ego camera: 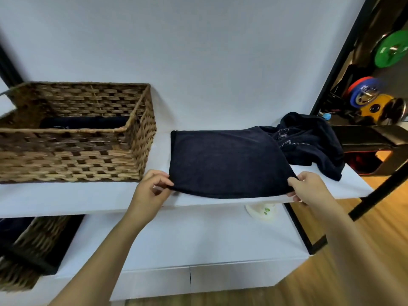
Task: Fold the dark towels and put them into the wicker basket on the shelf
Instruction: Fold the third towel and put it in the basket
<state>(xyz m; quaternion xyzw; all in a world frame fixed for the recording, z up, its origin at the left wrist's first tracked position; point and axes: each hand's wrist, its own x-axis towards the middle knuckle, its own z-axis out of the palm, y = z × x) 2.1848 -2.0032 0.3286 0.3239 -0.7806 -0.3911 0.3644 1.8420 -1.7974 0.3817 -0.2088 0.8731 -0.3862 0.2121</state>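
Note:
A dark navy towel [227, 164] lies flat on the white shelf [66, 199], folded into a rough rectangle. My left hand [150, 188] pinches its near left corner, and my right hand [306, 188] pinches its near right corner, both at the shelf's front edge. The wicker basket [72, 155] stands on the shelf to the left of the towel, and a dark folded towel [84, 123] lies inside it. A crumpled dark towel [309, 144] sits heaped at the shelf's right end, partly under the flat one.
A lower white shelf [187, 235] holds a second wicker basket [26, 257] at the left and a small white object [262, 212] under the upper shelf. A black frame post [306, 230] and coloured weight plates [393, 49] stand at the right.

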